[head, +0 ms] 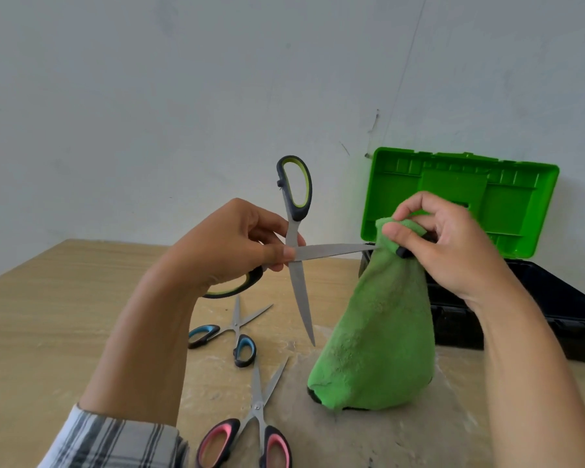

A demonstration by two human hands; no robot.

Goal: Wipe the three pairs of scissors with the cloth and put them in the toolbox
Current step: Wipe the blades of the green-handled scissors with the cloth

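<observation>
Nearest the person, below the left forearm and its one plaid sleeve (115,440), a pink-handled pair of scissors (257,407) lies on the wooden table (48,315), blades parted and pointing away. Just beyond it, still under the left hand, a blue-handled pair (236,327) lies open as well. These two pairs lie close together without touching.

Above them the left hand (230,244) holds the third pair, the green-handled scissors (328,252), off the table with the blades spread wide. Thumb and fingers pinch it at the crossing. One handle loop sits under the palm and the other stands up above the hand. One blade points down. The other reaches across to the right hand (453,244), whose thumb and curled fingers pinch the single green cloth (375,332) around that blade's tip. The rest of the cloth hangs below the right hand toward the table; whether it touches cannot be told.

Behind the right hand stands the one toolbox (507,204), a black base with its green lid raised against the pale wall (183,96). Of the three pairs of scissors, none can be seen in it.
</observation>
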